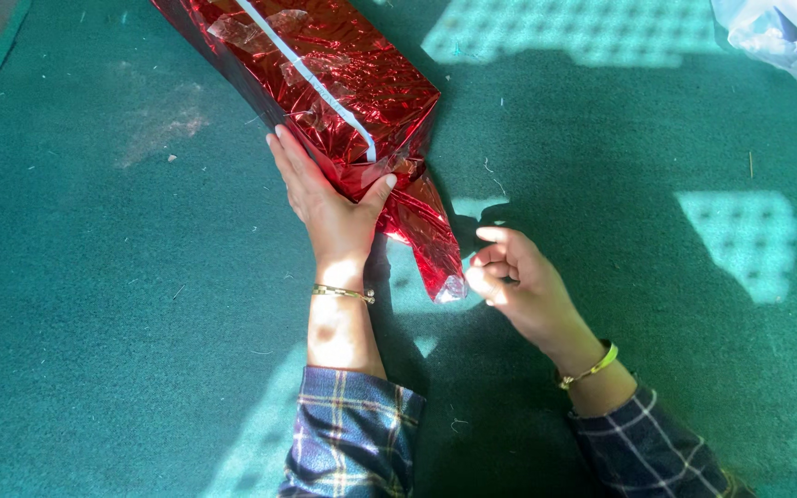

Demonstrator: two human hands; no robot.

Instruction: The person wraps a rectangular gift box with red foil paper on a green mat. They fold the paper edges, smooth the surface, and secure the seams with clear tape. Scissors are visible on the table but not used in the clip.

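Head view: a box wrapped in shiny red foil paper (325,74) lies on a green carpet (94,323), running from the top centre of the frame down toward the middle. A strip of clear tape (311,83) runs along its top seam. The near end of the box is not yet closed: a loose flap of red paper (431,240) hangs off it and tapers to a point just below the centre of the frame.

The step in hand looks like closing this end of the parcel. The long seam is already taped, and the end flap is creased into a triangle but not folded up against the box. By my reading, the next move calls for taking the flap's tip, pulling it taut and laying it flat on the end face while the box is kept from sliding.

The left hand (329,207) lies flat on the near end of the box, fingers stretched along the left edge and thumb spread across the fold, pressing the paper down. Its grip is released, a flat press with nothing clasped. The right hand (514,277) hovers just right of the flap's tip, fingers curled loosely toward the palm. It holds nothing that shows and does not touch the paper.

At the upper right corner lies some crumpled clear plastic (777,32). Both wrists wear thin bangles, and the sleeves are plaid.
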